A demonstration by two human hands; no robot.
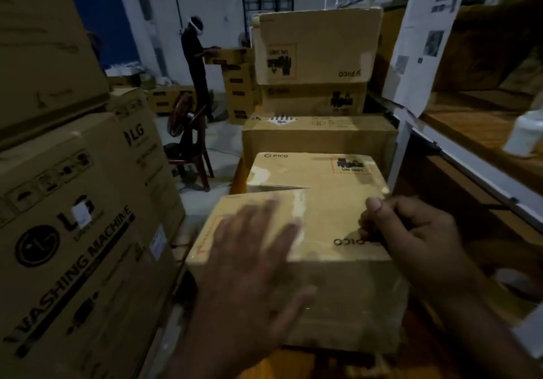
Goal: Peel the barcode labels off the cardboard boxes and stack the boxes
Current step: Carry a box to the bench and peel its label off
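A brown PICO cardboard box lies right in front of me, its logo upside down. My left hand hovers blurred over its top left part, fingers spread, holding nothing. My right hand is at the box's right edge, thumb up and fingers curled at the top surface near the logo; whether it pinches a label I cannot tell. Behind it lies a second PICO box with torn patches where tape was. Further back stands a stack of PICO boxes.
Large LG washing machine cartons wall off the left. A metal shelf rack with paper sheets and a white bottle runs along the right. A person works at boxes in the back, beside a red chair.
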